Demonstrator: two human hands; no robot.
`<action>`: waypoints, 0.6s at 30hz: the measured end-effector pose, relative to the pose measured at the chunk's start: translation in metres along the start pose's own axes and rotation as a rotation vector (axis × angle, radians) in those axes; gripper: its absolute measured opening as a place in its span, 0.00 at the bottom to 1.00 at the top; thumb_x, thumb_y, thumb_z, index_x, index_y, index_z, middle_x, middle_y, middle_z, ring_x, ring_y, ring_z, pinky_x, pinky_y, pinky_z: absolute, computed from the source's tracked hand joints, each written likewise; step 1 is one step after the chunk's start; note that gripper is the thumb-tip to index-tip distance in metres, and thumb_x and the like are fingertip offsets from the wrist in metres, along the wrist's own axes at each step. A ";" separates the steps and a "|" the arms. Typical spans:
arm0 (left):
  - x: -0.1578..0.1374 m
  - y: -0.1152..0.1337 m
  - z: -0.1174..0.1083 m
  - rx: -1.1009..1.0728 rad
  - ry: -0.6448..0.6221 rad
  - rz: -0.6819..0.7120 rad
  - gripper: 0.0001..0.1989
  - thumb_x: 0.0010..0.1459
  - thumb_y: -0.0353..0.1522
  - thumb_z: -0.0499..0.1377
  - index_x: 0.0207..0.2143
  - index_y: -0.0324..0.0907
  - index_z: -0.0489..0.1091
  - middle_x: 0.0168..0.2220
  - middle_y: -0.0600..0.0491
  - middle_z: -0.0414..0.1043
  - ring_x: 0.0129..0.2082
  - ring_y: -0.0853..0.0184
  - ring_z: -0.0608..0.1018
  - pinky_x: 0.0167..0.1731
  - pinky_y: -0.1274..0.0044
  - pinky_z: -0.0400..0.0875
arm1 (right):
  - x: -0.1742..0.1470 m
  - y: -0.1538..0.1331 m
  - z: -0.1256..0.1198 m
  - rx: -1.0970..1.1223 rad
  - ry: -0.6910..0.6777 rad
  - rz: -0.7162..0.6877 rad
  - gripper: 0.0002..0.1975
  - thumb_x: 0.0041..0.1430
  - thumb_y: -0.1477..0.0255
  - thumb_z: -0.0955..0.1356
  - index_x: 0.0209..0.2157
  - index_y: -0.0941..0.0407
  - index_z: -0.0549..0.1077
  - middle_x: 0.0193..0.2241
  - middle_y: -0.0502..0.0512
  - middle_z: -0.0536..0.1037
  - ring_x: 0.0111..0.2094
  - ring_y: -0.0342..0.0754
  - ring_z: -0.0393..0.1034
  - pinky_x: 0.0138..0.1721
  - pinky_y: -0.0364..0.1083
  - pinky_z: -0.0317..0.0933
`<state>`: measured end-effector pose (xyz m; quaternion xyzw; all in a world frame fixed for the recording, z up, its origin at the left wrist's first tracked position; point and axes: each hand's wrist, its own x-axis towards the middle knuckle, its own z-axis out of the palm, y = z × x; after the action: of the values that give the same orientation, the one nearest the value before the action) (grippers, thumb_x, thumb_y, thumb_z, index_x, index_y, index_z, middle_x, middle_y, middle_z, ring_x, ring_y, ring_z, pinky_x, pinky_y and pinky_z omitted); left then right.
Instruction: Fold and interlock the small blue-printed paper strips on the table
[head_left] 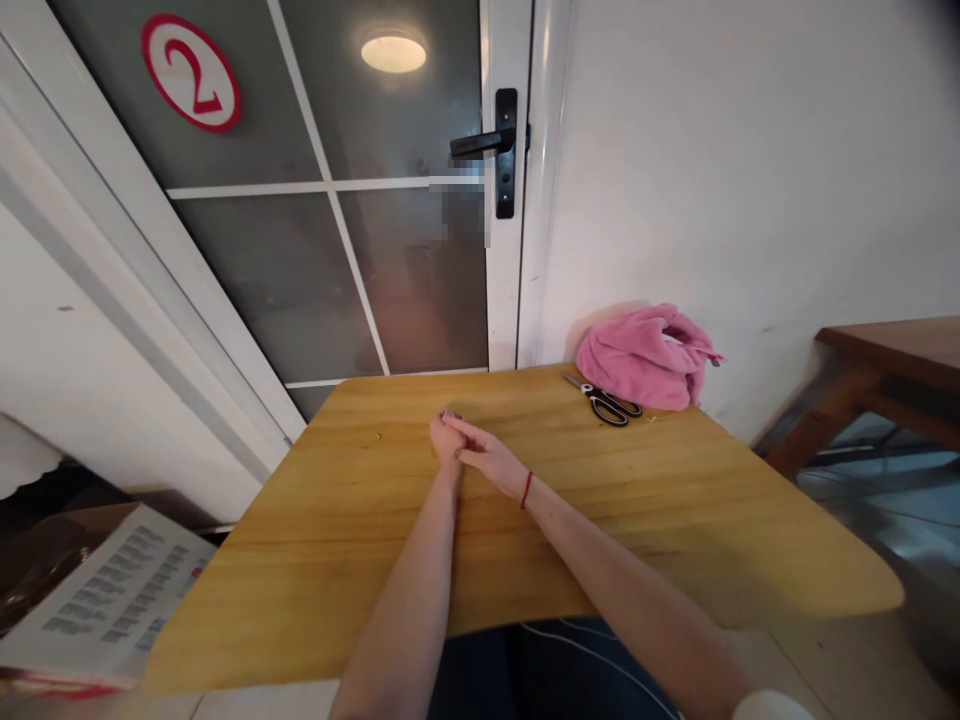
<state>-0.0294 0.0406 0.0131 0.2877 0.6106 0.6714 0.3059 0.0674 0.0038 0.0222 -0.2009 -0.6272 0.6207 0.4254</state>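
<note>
Over the middle of the wooden table (337, 560), my two hands are together. My left hand (445, 441) is closed, its fingers curled, and whatever lies in them is hidden. From the right, my right hand (489, 458) meets it, with thumb and fingers drawn together against the left hand. I cannot make out anything held between them. A red string bracelet (527, 490) circles my right wrist. Black-handled scissors (606, 402) lie at the table's far right. Beside them rests a fluffy pink cloth (641, 355), bunched in a heap.
A framed glass door (330, 187) with a black handle (505, 155) stands just behind the table. At the lower left is a printed cardboard box (112, 590). Another brown wooden table (900, 345) is off to the right. Small scraps (377, 436) dot the tabletop.
</note>
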 end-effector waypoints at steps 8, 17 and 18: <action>-0.005 0.008 -0.003 0.388 -0.038 0.050 0.08 0.53 0.26 0.50 0.22 0.39 0.63 0.22 0.48 0.66 0.28 0.66 0.72 0.28 0.78 0.59 | 0.000 0.001 -0.001 0.045 -0.058 0.062 0.38 0.42 0.76 0.71 0.56 0.49 0.59 0.58 0.52 0.59 0.55 0.51 0.58 0.54 0.51 0.56; -0.004 0.003 -0.003 0.523 -0.034 0.120 0.08 0.50 0.25 0.54 0.20 0.42 0.60 0.15 0.54 0.60 0.18 0.68 0.67 0.20 0.78 0.53 | 0.001 0.002 -0.006 0.038 -0.129 0.070 0.39 0.42 0.74 0.72 0.57 0.48 0.58 0.58 0.52 0.58 0.57 0.51 0.56 0.56 0.51 0.53; -0.005 0.003 -0.004 0.522 -0.029 0.127 0.08 0.49 0.24 0.55 0.19 0.41 0.60 0.15 0.55 0.58 0.17 0.68 0.66 0.20 0.78 0.53 | 0.001 0.002 -0.006 0.037 -0.137 0.071 0.39 0.42 0.74 0.72 0.57 0.48 0.57 0.59 0.52 0.58 0.57 0.51 0.56 0.56 0.51 0.53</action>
<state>-0.0293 0.0347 0.0159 0.4041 0.7392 0.5050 0.1877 0.0713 0.0087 0.0201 -0.1720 -0.6357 0.6594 0.3626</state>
